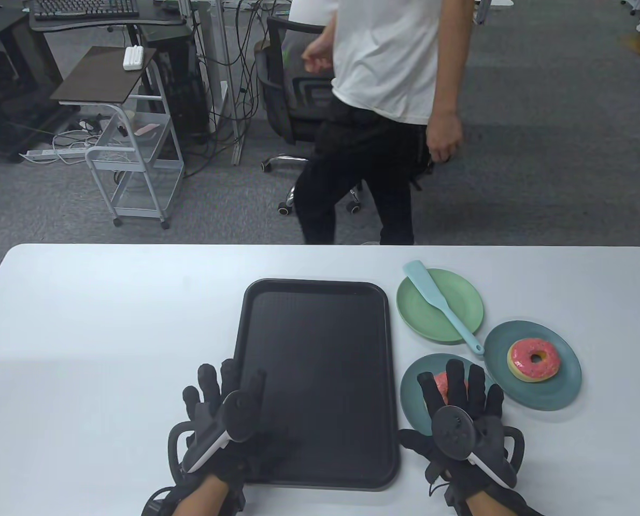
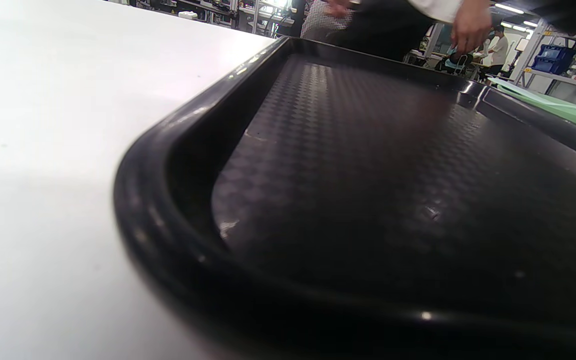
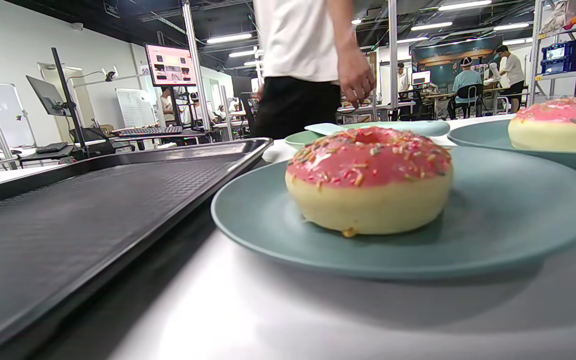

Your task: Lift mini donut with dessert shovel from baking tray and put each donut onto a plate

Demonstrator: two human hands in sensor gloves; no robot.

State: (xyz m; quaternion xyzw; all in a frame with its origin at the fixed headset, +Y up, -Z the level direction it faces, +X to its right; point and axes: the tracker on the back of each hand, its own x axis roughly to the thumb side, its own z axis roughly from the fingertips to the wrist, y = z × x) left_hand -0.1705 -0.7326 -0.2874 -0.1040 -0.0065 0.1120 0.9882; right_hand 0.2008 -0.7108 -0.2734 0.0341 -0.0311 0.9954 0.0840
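The black baking tray [image 1: 320, 322] lies bare in the middle of the white table; its rim [image 2: 178, 165] fills the left wrist view. My left hand [image 1: 220, 392] rests flat and open on the tray's near left corner. My right hand [image 1: 462, 389] hovers open over the near teal plate [image 1: 414, 387], hiding most of a pink sprinkled donut [image 1: 441, 382], which shows whole as the donut [image 3: 368, 180] on the plate [image 3: 518, 220] in the right wrist view. A second pink donut [image 1: 533, 359] sits on the far-right teal plate [image 1: 559, 392]. The light blue dessert shovel [image 1: 441, 303] lies across the green plate [image 1: 460, 301].
A person in a white shirt and black trousers [image 1: 374, 123] stands just beyond the table's far edge. An office chair [image 1: 293, 107], a wheeled cart [image 1: 132, 140] and desks stand on the grey carpet behind.
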